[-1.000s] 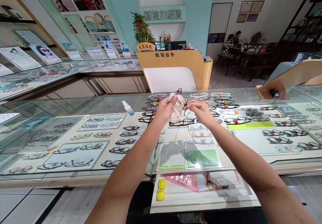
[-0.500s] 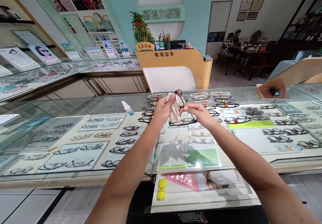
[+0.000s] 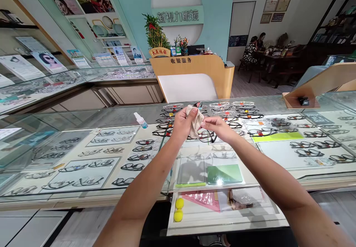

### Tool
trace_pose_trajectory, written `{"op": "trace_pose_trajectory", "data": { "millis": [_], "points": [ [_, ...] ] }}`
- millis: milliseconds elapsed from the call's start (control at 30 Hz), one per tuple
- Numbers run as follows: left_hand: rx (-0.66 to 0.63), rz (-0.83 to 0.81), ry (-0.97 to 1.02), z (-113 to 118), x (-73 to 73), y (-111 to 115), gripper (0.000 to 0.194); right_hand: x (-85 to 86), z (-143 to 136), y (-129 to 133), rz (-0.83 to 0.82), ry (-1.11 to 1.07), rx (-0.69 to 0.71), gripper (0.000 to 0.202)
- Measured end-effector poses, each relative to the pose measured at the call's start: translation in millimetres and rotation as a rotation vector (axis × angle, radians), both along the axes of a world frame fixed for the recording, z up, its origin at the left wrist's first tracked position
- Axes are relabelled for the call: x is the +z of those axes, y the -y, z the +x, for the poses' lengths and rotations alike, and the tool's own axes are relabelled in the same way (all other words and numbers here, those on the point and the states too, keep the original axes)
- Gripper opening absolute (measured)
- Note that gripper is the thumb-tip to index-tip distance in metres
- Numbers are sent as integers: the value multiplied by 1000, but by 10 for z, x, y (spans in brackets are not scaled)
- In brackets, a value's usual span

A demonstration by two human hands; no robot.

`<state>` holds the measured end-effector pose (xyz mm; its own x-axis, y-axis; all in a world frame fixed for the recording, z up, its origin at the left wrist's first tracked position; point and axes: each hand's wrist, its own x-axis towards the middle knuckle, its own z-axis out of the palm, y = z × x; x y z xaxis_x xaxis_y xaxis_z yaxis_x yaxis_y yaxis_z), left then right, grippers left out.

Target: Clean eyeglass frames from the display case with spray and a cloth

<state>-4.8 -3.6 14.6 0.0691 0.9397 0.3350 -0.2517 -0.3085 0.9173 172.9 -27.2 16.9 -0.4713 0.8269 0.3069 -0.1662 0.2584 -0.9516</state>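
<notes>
A beige cloth point(image 3: 195, 124) is bunched in my left hand point(image 3: 183, 123), whose thumb presses it over a pair of dark-framed glasses point(image 3: 198, 104). Part of the frame sticks out above the cloth. My right hand point(image 3: 218, 126) pinches at the right edge of the cloth and glasses; the exact grip is too small to tell. Both hands are close together above the glass counter point(image 3: 111, 110), over rows of displayed glasses. A white spray bottle with a blue label point(image 3: 141, 120) stands on the counter to the left of my hands.
Glasses lie in the display at left and right. Below my hands are a green card point(image 3: 224, 173) and an open drawer point(image 3: 225, 224) with yellow balls point(image 3: 178, 215). A wooden stand point(image 3: 317, 84) is at the right. Two people sit far back.
The cloth has folded over more of the glasses and now hides the lens that showed between my hands. My left hand has shifted slightly right and down.
</notes>
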Motion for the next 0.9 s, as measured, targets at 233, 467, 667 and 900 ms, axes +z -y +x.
{"op": "trace_pose_trajectory", "data": {
  "millis": [233,467,667,900],
  "points": [
    [-283,-47,-30,-125,101,3,61,12,134,-44,-134,-81,16,45],
    [-299,-70,-42,-92,84,4,63,-37,37,-39,-278,-213,69,42],
    [-98,-24,-15,26,61,59,61,-129,-77,-20,-262,-207,66,45],
    [-164,-12,-66,-60,69,15,68,-79,7,-31,-184,-117,66,46]
  ]
}}
